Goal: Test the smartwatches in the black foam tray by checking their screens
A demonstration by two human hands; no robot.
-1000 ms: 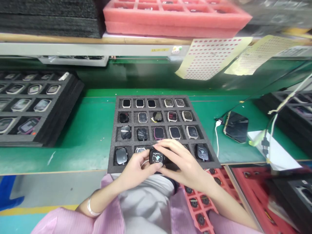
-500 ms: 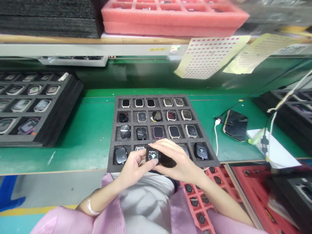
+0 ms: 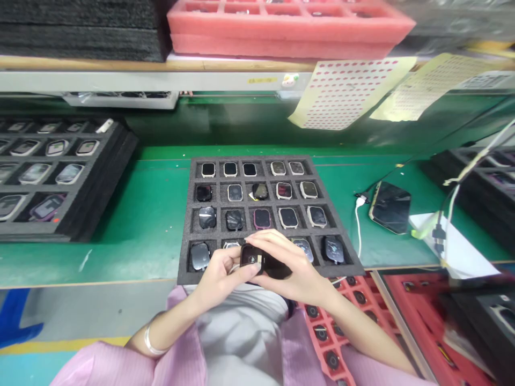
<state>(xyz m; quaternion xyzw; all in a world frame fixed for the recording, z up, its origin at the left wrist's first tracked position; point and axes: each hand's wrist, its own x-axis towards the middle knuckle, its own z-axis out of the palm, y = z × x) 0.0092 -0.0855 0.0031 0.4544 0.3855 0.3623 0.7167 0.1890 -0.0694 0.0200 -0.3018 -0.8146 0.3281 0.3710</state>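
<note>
Both hands hold one black smartwatch (image 3: pixel 250 256) over the front edge of a dark grey foam tray (image 3: pixel 185 236). My left hand (image 3: pixel 220 276) is closed on the watch's left side, its thumb lying across the lower part of the screen. From the right, my right hand (image 3: pixel 295 271) grips the same watch, fingers along its top edge and thumb below. The screen is mostly dark, with a small pale patch near its right side. Square watches, among them a purple-framed watch (image 3: pixel 262 218), lie in the tray's compartments; my hands cover part of the front row.
Stacked foam trays of watches (image 3: pixel 76 214) stand at left. On the right lie a dark phone (image 3: pixel 390 208), a white cable (image 3: pixel 357 230) and white paper (image 3: pixel 462 246). A red tray of round parts (image 3: pixel 322 343) sits below the bench edge. Pink foam trays (image 3: pixel 281 40) occupy the shelf above.
The watch screen has gone from a lit dial with a teal figure to a mostly dark display with a small pale patch. My hands have barely moved.
</note>
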